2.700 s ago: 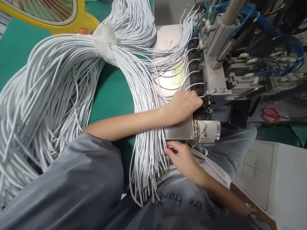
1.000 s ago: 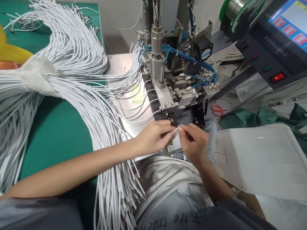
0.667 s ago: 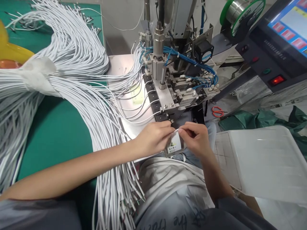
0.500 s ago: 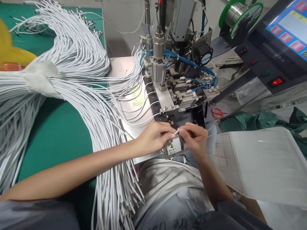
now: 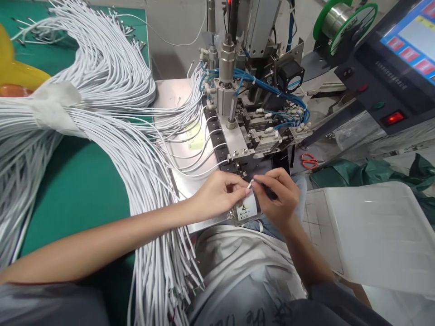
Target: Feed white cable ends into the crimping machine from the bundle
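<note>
Holds a thin white cable (image 5: 250, 184) between thumb and fingers of the left hand (image 5: 220, 192), letting only a short stretch show. Pinches the tip of the same cable with thumb and forefinger of the right hand (image 5: 280, 197), curling the other fingers toward the palm. Cannot tell the shape of the tip behind the fingertips. Has the cable just above a labelled packet (image 5: 247, 208), in front of the near end of a machine (image 5: 226, 102) with blue tubes (image 5: 258, 79).

Reaches with the left forearm across the loose ends of a big bundle of white cables (image 5: 112, 81), bound by a white wrap (image 5: 57, 108) and spread over a green mat (image 5: 81, 181). Faces a metal plate (image 5: 165, 90) bearing a yellow note (image 5: 194, 140), with several cables running across to dark blocks along the machine. Has red scissors (image 5: 308, 160) and a white bin (image 5: 377, 235) to the right, plus a wire spool (image 5: 340, 20) and a screen (image 5: 419, 38) farther back.
</note>
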{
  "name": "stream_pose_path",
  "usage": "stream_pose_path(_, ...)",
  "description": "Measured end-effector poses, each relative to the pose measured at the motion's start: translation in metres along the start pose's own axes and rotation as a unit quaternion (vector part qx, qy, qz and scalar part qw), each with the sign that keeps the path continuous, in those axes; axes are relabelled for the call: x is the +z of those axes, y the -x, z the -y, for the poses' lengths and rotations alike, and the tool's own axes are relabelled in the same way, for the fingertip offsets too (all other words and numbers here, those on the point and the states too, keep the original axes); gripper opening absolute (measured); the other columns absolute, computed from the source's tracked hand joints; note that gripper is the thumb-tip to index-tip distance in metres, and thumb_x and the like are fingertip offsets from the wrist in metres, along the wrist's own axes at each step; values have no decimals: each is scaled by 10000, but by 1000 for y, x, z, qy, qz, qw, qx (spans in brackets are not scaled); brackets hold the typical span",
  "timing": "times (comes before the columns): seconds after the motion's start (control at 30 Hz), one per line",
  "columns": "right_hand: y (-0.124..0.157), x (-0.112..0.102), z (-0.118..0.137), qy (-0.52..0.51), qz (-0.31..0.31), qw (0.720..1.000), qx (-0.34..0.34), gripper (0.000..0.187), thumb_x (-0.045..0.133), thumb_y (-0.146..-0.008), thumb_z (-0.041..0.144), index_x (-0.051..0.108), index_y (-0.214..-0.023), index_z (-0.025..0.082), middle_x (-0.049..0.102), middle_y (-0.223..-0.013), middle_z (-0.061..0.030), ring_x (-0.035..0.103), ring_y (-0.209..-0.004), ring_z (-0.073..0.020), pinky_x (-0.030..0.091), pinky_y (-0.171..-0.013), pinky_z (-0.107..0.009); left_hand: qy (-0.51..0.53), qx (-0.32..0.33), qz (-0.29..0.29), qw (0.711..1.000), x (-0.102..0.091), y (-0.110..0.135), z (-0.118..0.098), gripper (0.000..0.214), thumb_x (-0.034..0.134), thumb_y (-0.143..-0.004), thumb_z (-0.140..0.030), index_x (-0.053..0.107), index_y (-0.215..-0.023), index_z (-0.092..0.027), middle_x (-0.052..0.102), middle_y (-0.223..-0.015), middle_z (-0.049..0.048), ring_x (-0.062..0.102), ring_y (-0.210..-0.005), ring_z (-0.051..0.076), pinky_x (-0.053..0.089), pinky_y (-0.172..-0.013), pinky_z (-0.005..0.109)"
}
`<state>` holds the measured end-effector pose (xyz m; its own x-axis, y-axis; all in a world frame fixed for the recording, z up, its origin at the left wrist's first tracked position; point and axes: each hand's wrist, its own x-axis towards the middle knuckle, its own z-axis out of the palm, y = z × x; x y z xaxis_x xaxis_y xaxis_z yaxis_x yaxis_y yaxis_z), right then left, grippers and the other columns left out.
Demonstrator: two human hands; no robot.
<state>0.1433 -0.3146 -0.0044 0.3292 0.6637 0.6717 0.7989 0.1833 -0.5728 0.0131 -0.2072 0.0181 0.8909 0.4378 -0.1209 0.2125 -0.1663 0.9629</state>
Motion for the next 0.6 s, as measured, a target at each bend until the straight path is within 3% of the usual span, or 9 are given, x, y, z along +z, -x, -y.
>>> stream_pose_path(0.07, 1, 2, 0, -6, -23, 1000, 8, 131, 616, -769, 111, 655, -821, 226, 562, -698, -2, 528, -621, -119, 432, -534, -259, 8, -3, -2, 1000, 0, 0, -1, 216, 551, -817, -256, 678, -740, -100, 604, -568, 16, 536, -512, 90, 409, -485, 174)
stream_pose_path(0.17, 3, 7, 0, -92, -22, 987, 126, 69, 583, -805, 153, 613, -778, 209, 544, -707, 5, 514, -623, -110, 412, -525, -244, 16, -3, -8, 1000, 0, 1, -2, 222, 546, -824, -258, 676, -746, -96, 603, -568, 17, 541, -515, 89, 420, -500, 176)
stream_pose_path(0.3, 1, 10, 1, -244, 35, 928, 279, 84, 543, -838, 228, 561, -763, 196, 505, -728, 15, 492, -608, -92, 397, -517, -223, 1, 17, -19, 1000, 0, 1, -3, 216, 538, -832, -247, 674, -743, -104, 602, -578, 10, 533, -520, 80, 414, -505, 168)
stream_pose_path(0.37, 0, 10, 2, -258, 41, 921, 288, 81, 546, -830, 226, 562, -758, 193, 508, -745, 9, 505, -647, -100, 407, -540, -224, -17, 30, -16, 999, -1, 1, -3, 215, 534, -834, -231, 669, -723, -108, 600, -580, 6, 534, -528, 79, 409, -509, 167)
stream_pose_path(0.5, -2, 7, 3, -221, 44, 942, 250, 87, 542, -817, 194, 571, -735, 190, 531, -776, -11, 528, -740, -126, 419, -579, -232, -74, 75, 0, 994, -3, 0, -1, 252, 497, -866, -219, 649, -690, -122, 593, -591, -2, 534, -558, 80, 402, -532, 170)
stream_pose_path(0.6, -2, 7, -6, -194, 93, 944, 252, 107, 517, -825, 204, 557, -728, 185, 522, -753, -9, 502, -672, -114, 392, -536, -224, -197, 136, 16, 971, -6, -3, 6, 272, 432, -901, -215, 658, -776, -130, 593, -667, 17, 550, -621, 97, 409, -565, 188)
